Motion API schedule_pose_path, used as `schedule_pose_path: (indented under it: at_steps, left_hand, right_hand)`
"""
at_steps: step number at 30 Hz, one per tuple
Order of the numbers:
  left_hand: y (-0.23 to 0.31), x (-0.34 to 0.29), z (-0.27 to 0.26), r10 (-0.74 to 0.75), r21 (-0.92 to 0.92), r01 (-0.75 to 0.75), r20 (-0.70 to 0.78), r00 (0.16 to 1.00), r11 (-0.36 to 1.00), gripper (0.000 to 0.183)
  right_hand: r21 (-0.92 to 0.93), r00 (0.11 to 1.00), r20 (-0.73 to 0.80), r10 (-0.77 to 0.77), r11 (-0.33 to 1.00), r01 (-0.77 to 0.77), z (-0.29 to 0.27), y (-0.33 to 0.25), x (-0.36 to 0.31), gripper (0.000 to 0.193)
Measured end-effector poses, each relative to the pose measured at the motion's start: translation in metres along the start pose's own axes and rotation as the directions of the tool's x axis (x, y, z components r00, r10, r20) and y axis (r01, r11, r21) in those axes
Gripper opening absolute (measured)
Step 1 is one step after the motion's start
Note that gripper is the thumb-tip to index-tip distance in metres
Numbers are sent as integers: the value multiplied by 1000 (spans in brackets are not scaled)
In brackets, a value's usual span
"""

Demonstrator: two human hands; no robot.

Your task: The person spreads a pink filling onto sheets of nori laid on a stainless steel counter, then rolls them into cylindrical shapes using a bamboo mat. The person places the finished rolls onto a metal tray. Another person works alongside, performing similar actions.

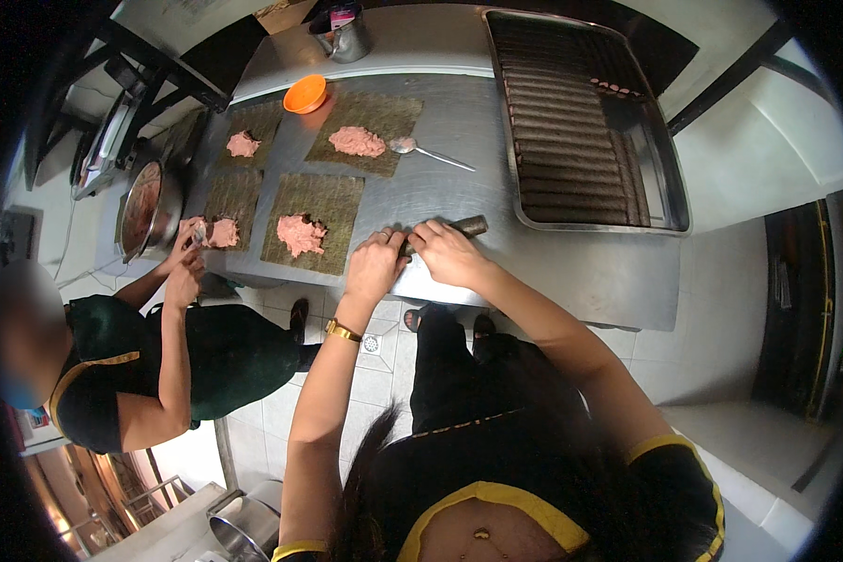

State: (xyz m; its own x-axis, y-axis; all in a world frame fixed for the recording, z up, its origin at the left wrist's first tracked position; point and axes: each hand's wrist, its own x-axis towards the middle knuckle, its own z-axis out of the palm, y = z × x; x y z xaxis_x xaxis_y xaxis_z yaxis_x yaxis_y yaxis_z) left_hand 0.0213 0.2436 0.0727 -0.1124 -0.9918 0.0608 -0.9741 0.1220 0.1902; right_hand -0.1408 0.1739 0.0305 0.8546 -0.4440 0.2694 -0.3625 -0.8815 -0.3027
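Note:
My left hand (pixel 375 264) and my right hand (pixel 447 251) lie side by side at the near edge of the metal table (pixel 421 201). Both have curled fingers pressed over a dark seaweed roll (pixel 472 226), whose right end sticks out past my right hand; most of the rest is covered. Left of my hands lies a seaweed sheet (pixel 342 201) with a mound of pink filling (pixel 301 235) on it. Farther back, another sheet (pixel 398 113) carries pink filling (pixel 357 141), with a spoon (pixel 440 157) resting at its right edge.
A deep metal tray (pixel 681 211) of dark rolls stands on the right. At the far left, a co-worker's hands (pixel 189 258) are over another sheet (pixel 244 192), beside a steel bowl (pixel 167 211). An orange bowl (pixel 305 94) and a metal jug (pixel 347 42) sit at the back.

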Motion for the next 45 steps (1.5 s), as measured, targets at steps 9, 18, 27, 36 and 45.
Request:
schedule_pose_path:
  at_steps: [9,18,27,36,45]
  left_hand:
    - [-5,8,-5,-21,-6,21,93,995,1000,35]
    - [-20,24,-13,-12,-68,29,243,970,997,36]
    - [-12,38,-26,24,-115,8,270,963,993,43]
    - [2,24,-3,71,-20,-69,96,993,997,33]
    - [-14,15,-9,68,-53,-59,185,980,997,34]
  right_hand:
    - [-138,989,-129,78,986,-96,0,18,-17,21]
    - [-164,980,-171,98,978,-126,-20,32,-31,24]
    - [-179,984,-156,-90,982,61,-8,21,-10,27]
    - [-170,983,-160,-91,983,63,1,27,-10,25]
    - [-82,994,-110,13,996,-23,-14,39,-34,27]
